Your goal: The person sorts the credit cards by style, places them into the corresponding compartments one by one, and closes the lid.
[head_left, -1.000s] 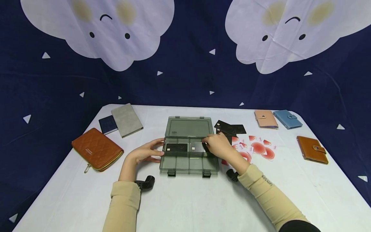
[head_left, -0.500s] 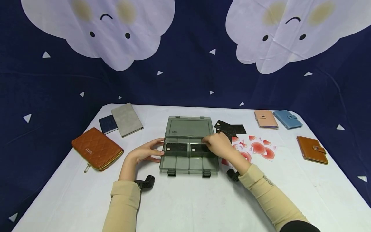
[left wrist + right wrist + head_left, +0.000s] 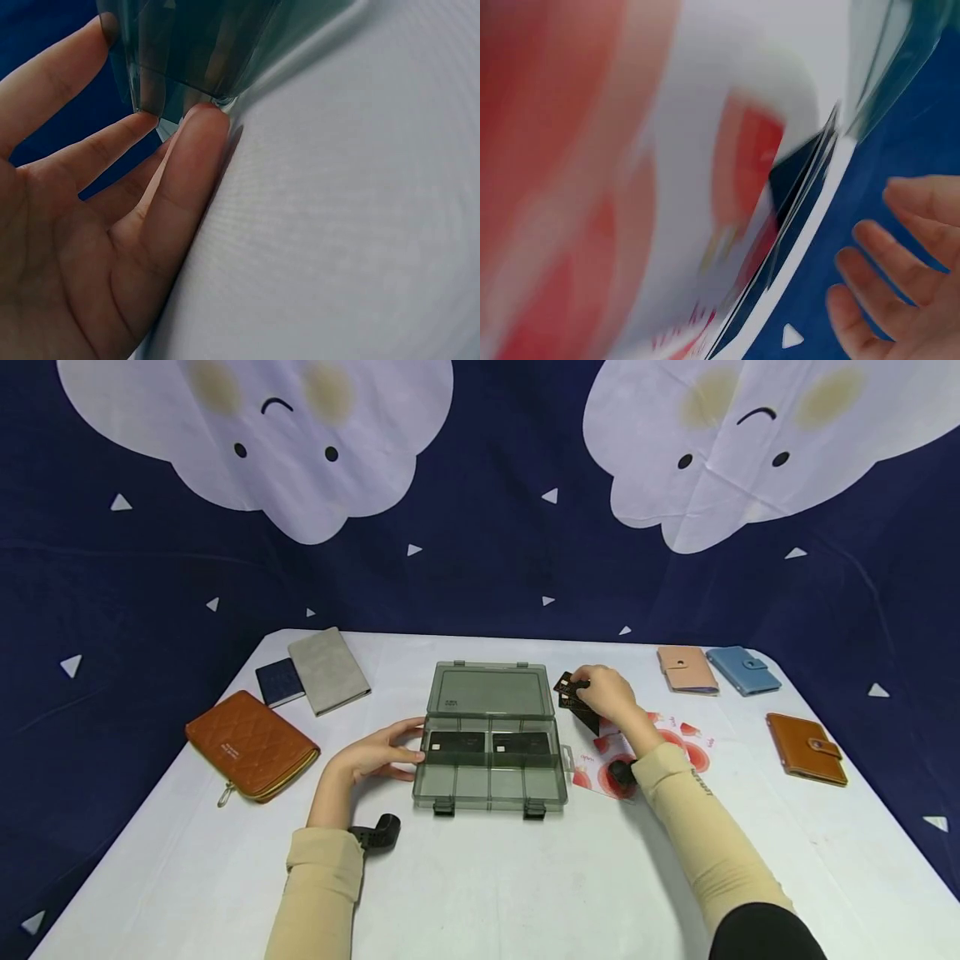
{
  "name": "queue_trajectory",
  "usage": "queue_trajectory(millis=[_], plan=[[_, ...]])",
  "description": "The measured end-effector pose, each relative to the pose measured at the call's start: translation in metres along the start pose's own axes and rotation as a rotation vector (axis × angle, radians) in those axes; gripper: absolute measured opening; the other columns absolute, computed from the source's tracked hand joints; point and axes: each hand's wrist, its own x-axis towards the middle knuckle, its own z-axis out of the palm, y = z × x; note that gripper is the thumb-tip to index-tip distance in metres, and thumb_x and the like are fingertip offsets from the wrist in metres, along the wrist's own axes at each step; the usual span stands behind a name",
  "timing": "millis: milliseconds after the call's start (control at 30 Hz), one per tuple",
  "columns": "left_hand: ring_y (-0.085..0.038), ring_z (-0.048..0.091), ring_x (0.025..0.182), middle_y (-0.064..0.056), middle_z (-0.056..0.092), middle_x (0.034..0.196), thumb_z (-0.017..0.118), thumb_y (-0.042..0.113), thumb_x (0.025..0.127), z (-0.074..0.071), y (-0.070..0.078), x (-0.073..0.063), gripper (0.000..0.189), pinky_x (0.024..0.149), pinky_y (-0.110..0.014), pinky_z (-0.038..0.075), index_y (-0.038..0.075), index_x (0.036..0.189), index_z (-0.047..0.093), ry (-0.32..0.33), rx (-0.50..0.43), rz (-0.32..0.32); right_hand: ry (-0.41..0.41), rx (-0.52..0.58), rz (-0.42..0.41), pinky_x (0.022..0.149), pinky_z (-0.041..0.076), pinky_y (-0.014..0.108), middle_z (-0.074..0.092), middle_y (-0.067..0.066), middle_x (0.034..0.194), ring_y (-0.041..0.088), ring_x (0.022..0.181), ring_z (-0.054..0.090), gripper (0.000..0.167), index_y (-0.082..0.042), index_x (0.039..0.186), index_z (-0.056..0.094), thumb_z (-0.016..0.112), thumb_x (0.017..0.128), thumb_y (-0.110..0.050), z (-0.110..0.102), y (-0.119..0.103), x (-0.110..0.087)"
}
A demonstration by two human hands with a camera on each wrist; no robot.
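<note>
A translucent grey-green divided box [image 3: 452,782] lies on the table with its lid [image 3: 491,687] laid back. One black chip card [image 3: 457,742] sits in its middle-left compartment, another black card [image 3: 521,744] in the middle-right one. My left hand [image 3: 377,752] touches the box's left side with extended fingers; the left wrist view has the thumb [image 3: 191,161] at the box's corner. Over the loose black cards [image 3: 585,714] right of the lid is my right hand [image 3: 609,692], partly covering them. Its fingers [image 3: 889,255] are spread and loosely bent in the right wrist view, with nothing between them.
Red-and-white printed cards [image 3: 600,770] lie under and beside my right forearm. A brown zip wallet [image 3: 251,745], a navy booklet [image 3: 279,682] and a grey notebook [image 3: 328,670] are at left. Pink [image 3: 687,669], blue [image 3: 742,670] and brown [image 3: 806,748] snap wallets are at right.
The black card in the middle-right compartment went from tilted to flat as my right hand let go. That hand then moved right and back to the loose black cards. My left hand stayed.
</note>
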Motion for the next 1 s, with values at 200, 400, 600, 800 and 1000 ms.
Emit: queue_trajectory(millis=[200, 400, 600, 800, 1000], plan=[[-0.03, 0.05, 0.112, -0.023, 0.012, 0.151, 0.061, 0.007, 0.086, 0.0, -0.001, 0.001, 0.077, 0.084, -0.043, 0.051, 0.007, 0.148, 0.015, -0.002, 0.002, -0.001, -0.186, -0.146, 0.108, 0.086, 0.041, 0.059, 0.046, 0.028, 0.13, 0.047, 0.112, 0.046, 0.054, -0.001, 0.133, 0.045, 0.058, 0.084, -0.021, -0.002, 0.015, 0.012], [-0.029, 0.05, 0.112, -0.022, 0.011, 0.151, 0.061, 0.007, 0.086, 0.0, -0.001, 0.0, 0.077, 0.084, -0.043, 0.051, 0.007, 0.148, 0.015, -0.004, 0.004, -0.003, -0.251, -0.145, 0.159, 0.091, 0.034, 0.06, 0.045, 0.029, 0.13, 0.046, 0.113, 0.045, 0.064, 0.002, 0.135, 0.041, 0.064, 0.082, -0.024, -0.001, 0.02, 0.015], [-0.028, 0.052, 0.109, -0.023, 0.011, 0.151, 0.061, 0.007, 0.086, -0.001, -0.001, 0.0, 0.078, 0.083, -0.043, 0.052, 0.007, 0.148, 0.014, -0.004, 0.0, -0.001, -0.21, -0.091, 0.173, 0.088, 0.036, 0.057, 0.046, 0.029, 0.122, 0.045, 0.107, 0.046, 0.063, 0.003, 0.129, 0.048, 0.071, 0.077, -0.025, -0.002, 0.023, 0.013], [-0.025, 0.053, 0.106, -0.023, 0.011, 0.151, 0.061, 0.006, 0.086, -0.001, -0.001, -0.001, 0.078, 0.083, -0.043, 0.052, 0.006, 0.148, 0.014, -0.002, -0.008, 0.002, -0.173, -0.003, 0.129, 0.087, 0.041, 0.053, 0.05, 0.03, 0.118, 0.042, 0.104, 0.049, 0.057, 0.004, 0.125, 0.049, 0.072, 0.076, -0.015, -0.002, 0.025, 0.013], [-0.027, 0.052, 0.108, -0.023, 0.011, 0.151, 0.061, 0.006, 0.086, -0.001, 0.0, 0.0, 0.078, 0.083, -0.043, 0.052, 0.007, 0.148, 0.015, -0.001, -0.005, 0.0, -0.119, 0.145, 0.097, 0.08, 0.046, 0.045, 0.057, 0.03, 0.109, 0.037, 0.094, 0.054, 0.035, 0.006, 0.116, 0.053, 0.059, 0.083, -0.002, -0.004, 0.026, 0.014]])
